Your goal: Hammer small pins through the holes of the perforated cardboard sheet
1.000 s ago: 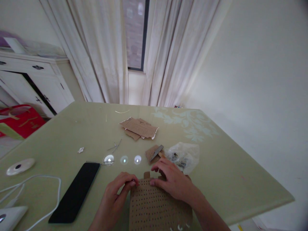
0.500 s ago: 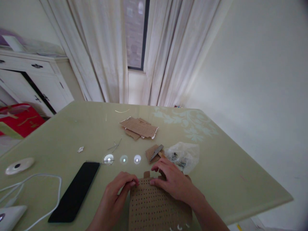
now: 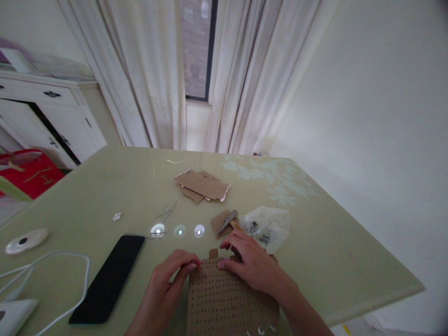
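A brown cardboard sheet [image 3: 217, 298] with rows of punched holes lies before me at the table's near edge. My left hand [image 3: 171, 277] is at its far left corner, thumb and forefinger pinched together. Whatever is between those fingertips is too small to make out. My right hand [image 3: 250, 263] grips the sheet's far edge, its thumb on the holed face and its fingers curled beyond the edge. Just past the right hand, a small hammer [image 3: 228, 221] rests on a square of holed cardboard [image 3: 217, 227]; part of its handle is hidden by the fingers.
Right of the hammer lies a clear plastic bag [image 3: 276, 228] with small dark pieces inside. Torn cardboard pieces [image 3: 206, 184] are stacked farther back. Thin metal sticks [image 3: 167, 213], a black phone [image 3: 108, 280], a white cable [image 3: 86, 280] and a white oval device [image 3: 27, 241] occupy the left side.
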### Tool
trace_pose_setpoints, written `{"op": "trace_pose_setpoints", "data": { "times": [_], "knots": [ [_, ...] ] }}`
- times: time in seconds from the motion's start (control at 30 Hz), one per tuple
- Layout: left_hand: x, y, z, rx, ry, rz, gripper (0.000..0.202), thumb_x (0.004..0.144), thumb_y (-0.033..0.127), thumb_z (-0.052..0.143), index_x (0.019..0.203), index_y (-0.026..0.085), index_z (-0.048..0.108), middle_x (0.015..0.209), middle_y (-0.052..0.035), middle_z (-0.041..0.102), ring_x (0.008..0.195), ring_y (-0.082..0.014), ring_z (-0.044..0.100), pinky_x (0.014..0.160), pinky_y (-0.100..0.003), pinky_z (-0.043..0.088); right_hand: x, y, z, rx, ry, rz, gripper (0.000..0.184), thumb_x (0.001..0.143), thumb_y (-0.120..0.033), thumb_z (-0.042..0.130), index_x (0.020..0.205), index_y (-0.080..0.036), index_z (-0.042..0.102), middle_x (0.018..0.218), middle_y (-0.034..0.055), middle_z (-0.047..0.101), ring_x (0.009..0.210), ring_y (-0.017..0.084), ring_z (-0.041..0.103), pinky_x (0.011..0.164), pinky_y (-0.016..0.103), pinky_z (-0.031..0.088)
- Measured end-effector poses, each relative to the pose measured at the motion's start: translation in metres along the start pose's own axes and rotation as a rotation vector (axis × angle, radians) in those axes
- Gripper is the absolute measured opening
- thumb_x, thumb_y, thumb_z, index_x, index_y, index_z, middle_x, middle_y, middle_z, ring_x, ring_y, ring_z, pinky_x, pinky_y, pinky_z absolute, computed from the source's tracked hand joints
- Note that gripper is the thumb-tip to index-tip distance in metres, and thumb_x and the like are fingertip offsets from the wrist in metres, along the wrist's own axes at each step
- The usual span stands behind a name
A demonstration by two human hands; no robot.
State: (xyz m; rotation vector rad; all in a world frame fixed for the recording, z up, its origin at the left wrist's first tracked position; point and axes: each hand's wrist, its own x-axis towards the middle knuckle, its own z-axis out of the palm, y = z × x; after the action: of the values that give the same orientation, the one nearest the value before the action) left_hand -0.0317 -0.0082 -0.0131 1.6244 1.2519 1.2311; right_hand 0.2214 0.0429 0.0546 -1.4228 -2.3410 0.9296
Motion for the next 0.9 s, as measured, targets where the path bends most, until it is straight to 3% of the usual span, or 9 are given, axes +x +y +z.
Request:
{"op": "trace_pose_setpoints", "data": {
  "times": [0.7, 0.9],
  "knots": [
    [-0.0011, 0.0010, 0.0006, 0.007, 0.017, 0.069, 0.020, 0.104, 0.031, 0.064, 0.090, 0.027, 0.078, 0.083, 0.0016, 0.076, 0.077, -0.0156, 0.072, 0.072, -0.020, 0.055, 0.0001, -0.0006, -0.0012, 0.005, 0.012, -0.009, 0.029, 0.094, -0.034, 0.086, 0.117, -0.022, 0.073, 0.118, 0.0033, 0.071, 0.107, 0.023, 0.067, 0.094, 0.033, 0.049],
    [-0.0005, -0.0022, 0.0015, 0.051, 0.021, 0.154, 0.020, 0.105, 0.026, 0.062, 0.092, 0.028, 0.077, 0.086, 0.0020, 0.078, 0.080, -0.0152, 0.073, 0.074, -0.020, 0.056, -0.0016, -0.0019, -0.0004, 0.013, 0.064, -0.029, 0.030, 0.091, -0.035, 0.088, 0.116, -0.025, 0.074, 0.120, 0.0028, 0.072, 0.114, 0.024, 0.067, 0.099, 0.034, 0.048]
  ]
}}
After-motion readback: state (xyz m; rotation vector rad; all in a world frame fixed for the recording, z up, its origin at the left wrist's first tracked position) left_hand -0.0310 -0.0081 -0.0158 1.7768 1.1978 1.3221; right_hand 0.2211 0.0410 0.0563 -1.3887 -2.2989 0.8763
